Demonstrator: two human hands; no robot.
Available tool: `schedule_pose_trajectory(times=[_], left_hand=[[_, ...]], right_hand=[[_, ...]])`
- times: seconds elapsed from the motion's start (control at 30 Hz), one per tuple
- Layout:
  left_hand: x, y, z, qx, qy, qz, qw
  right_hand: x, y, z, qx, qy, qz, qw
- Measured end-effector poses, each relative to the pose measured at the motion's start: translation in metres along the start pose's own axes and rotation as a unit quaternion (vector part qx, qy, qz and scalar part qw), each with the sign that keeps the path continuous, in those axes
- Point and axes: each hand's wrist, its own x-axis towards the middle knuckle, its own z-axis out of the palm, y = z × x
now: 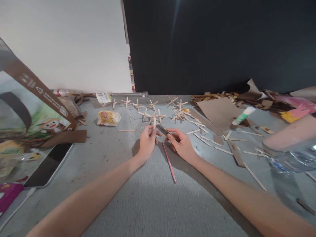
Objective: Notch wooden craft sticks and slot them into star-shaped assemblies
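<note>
My left hand is closed on an upright craft stick, pinched between thumb and fingers. Beside it, my right hand grips a utility knife with a black and yellow body, its front end close to the stick. Whether the blade touches the wood is too small to tell. A red pencil lies on the table just below both hands. Behind them, several star-shaped pieces made of crossed craft sticks stand or lie, with a small pile of sticks to their right.
Loose craft sticks, brown cardboard, a glue stick and a clear plastic bottle are on the right, near another person's forearm. A yellow packet, a phone and a printed bag sit left.
</note>
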Motion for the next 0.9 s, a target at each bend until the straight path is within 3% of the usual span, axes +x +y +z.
schedule_pose_trajectory(times=[0.9], left_hand=[[-0.0035, -0.003, -0.0021, 0.067, 0.008, 0.024, 0.997]], right_hand=[[-0.0006, -0.0011, -0.0003, -0.052, -0.004, -0.03, 0.998]])
